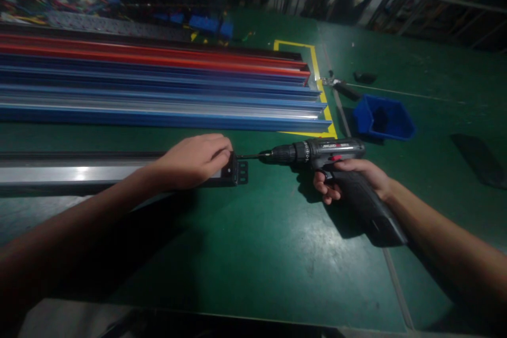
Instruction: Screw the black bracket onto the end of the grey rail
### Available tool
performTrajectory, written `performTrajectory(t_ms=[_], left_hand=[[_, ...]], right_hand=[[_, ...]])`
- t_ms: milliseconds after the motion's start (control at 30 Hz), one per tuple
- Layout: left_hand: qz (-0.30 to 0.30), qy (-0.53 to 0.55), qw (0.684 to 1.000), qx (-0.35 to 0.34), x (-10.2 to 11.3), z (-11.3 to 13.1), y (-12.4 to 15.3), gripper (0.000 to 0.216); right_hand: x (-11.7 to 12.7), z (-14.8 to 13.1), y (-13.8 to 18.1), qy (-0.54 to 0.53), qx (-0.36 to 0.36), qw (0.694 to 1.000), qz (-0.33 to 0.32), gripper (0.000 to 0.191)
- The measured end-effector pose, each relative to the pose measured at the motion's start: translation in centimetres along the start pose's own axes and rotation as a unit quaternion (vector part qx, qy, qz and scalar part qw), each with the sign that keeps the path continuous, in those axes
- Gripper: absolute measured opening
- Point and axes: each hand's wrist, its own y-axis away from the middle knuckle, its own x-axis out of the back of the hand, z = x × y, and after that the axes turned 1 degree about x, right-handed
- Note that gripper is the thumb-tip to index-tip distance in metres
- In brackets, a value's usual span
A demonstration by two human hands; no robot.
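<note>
The right hand [356,177] is wrapped tight round the pistol handle of a cordless driver [328,150]. The tool looks compact and heavy at its battery end, so it is best held there. Its bit [249,157] lies level, the tip touching or just short of the black end bracket [238,173] of a metal rail [79,173]. The left hand [194,161] curls over that rail end, fingers pressed on the bracket. The rail lies flat on the green table [257,264] and is likely stiff, smooth and slippery, so pinning it near the end suits. Blue and red profiles [158,90] lie stacked beyond, a blue bin [382,116] to the right
</note>
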Motion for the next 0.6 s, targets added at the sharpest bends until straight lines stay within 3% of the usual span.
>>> performTrajectory(t_ms=[600], left_hand=[[0.007,-0.001,1.000,0.009,0.00,0.13,-0.05,0.040]], right_hand=[[0.28,-0.12,-0.03,-0.031,-0.011,0.999,-0.018,0.037]])
